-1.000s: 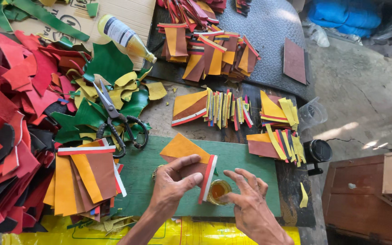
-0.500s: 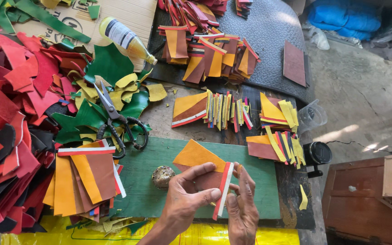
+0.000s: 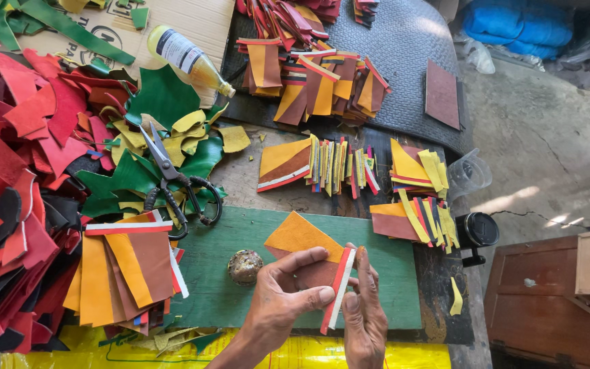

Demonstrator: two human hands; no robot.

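My left hand [image 3: 283, 301] grips a patchwork leather piece [image 3: 302, 239] of orange and brown with a red and white strip along its right edge. It is held just above the green cutting board [image 3: 384, 294]. My right hand [image 3: 363, 314] presses flat against that striped edge from the right, fingers straight. A small round glue pot [image 3: 245, 266] sits on the board left of my left hand.
A stack of similar orange-brown pieces [image 3: 128, 273] lies at the board's left. Black-handled scissors [image 3: 172, 179] rest on green and yellow scraps. Red scraps [image 3: 15, 157] pile at left. Finished pieces [image 3: 322, 164] stand in rows behind, near a bottle [image 3: 187, 58]. A brown box [image 3: 554, 301] stands at right.
My hands lifted the piece off the board and drew it toward me. The right hand left the glue pot area and now presses the striped edge; the pot is uncovered.
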